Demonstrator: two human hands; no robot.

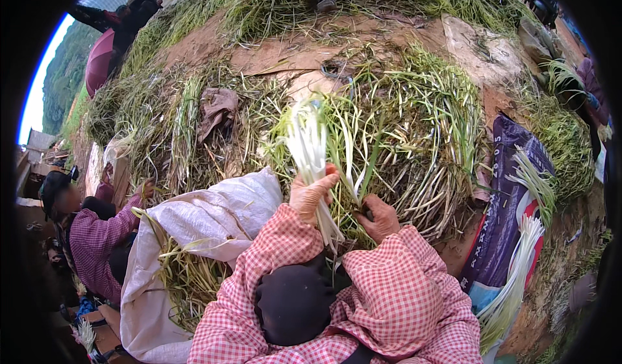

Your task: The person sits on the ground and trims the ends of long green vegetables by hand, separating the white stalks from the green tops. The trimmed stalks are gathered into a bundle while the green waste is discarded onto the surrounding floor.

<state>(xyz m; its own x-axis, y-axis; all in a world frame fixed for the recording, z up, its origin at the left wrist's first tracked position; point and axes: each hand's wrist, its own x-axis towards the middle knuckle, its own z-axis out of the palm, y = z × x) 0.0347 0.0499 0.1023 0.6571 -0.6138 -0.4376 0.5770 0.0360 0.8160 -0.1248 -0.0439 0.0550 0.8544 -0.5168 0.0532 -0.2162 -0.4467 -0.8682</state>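
Observation:
My left hand (310,196) grips a bundle of pale leek-like stalks (309,145). The white stems stand up above the fist, and their lower ends hang below it. Just to the right, my right hand (381,218) has its fingers closed around the base of a few white-and-green stalks (354,174). Their dark, dirty lower ends are partly hidden by the fingers. Both hands are in front of a broad heap of loose green stalks (423,121), whose roots and withered leaves lie towards me.
On the left, a white woven sack (228,208) holds withered leaves (187,276). A purple printed sack (505,203) lies on the right with cleaned white stalks (520,267) on it. A co-worker (92,242) sits at the left. More green heaps (272,9) line the back.

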